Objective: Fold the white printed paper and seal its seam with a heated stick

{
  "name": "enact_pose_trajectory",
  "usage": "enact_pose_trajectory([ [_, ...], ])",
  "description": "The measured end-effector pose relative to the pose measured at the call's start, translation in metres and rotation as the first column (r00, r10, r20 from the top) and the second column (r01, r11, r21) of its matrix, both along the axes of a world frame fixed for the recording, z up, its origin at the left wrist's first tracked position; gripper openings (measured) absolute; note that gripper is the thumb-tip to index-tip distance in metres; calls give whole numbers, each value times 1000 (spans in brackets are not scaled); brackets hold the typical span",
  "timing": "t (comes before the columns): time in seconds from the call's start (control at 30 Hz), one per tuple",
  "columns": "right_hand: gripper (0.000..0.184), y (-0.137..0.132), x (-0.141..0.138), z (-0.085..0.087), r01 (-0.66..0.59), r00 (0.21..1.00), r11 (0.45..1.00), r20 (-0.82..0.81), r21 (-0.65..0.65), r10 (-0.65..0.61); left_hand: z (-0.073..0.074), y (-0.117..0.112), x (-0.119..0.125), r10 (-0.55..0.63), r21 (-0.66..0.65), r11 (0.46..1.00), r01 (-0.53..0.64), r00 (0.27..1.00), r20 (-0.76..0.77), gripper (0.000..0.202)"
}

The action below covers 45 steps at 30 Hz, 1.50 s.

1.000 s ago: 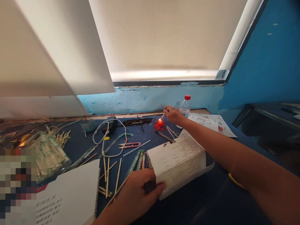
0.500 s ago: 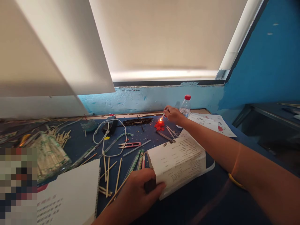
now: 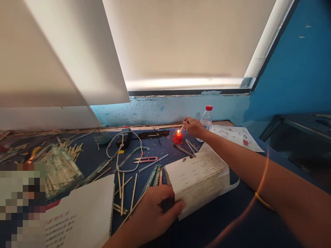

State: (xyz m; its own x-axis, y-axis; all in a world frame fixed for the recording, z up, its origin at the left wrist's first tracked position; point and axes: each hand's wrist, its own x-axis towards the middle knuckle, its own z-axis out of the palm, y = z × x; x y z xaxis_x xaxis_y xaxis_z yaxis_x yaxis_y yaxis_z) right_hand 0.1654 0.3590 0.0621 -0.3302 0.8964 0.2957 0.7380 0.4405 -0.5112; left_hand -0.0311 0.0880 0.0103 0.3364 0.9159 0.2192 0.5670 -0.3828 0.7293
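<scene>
At the back of the desk, my right hand (image 3: 193, 126) pinches a thin pale stick (image 3: 182, 127). Its lower end is at the flame of a red candle (image 3: 178, 138), which stands in spread red wax. In front, my left hand (image 3: 157, 210) is curled at the left edge of a folded sheet of printed paper (image 3: 199, 179), its thumb against the lower corner. The fingers' undersides are partly hidden. Beside this hand lie several thin wooden sticks (image 3: 133, 191) and green-patterned wrappers (image 3: 157, 175).
A red-capped bottle (image 3: 206, 119) stands behind my right wrist, near loose papers (image 3: 232, 136). Pink-handled thread snips (image 3: 146, 159), a clear rod (image 3: 153, 163) and a looped white cable (image 3: 129, 171) lie mid-desk. At left are bagged sticks (image 3: 62, 168) and a white sheet (image 3: 85, 206).
The view has shifted slightly, so everything sits a little further right. Both hands keep nearly the same positions, with the pale stick still at the flame.
</scene>
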Motion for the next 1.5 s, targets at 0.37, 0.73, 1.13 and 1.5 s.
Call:
enact_pose_trajectory([
  [0.37,29,5,1,-4,-14,1000,1000,-10,18,14,1,0,1,-45,12,999,45,999,5,17],
  [0.73,27,1,0,-2,-22,1000,1000,-11,16,22,2,0,1,-59,27,998,58,998,29,20],
  [1.13,29,-2,-1,1,-16,1000,1000,-15,3,16,6,1,1,-73,-18,997,74,996,50,17],
  [1.5,29,-4,0,1,-14,999,1000,-32,-21,14,2,1,1,-44,-31,998,45,999,28,21],
])
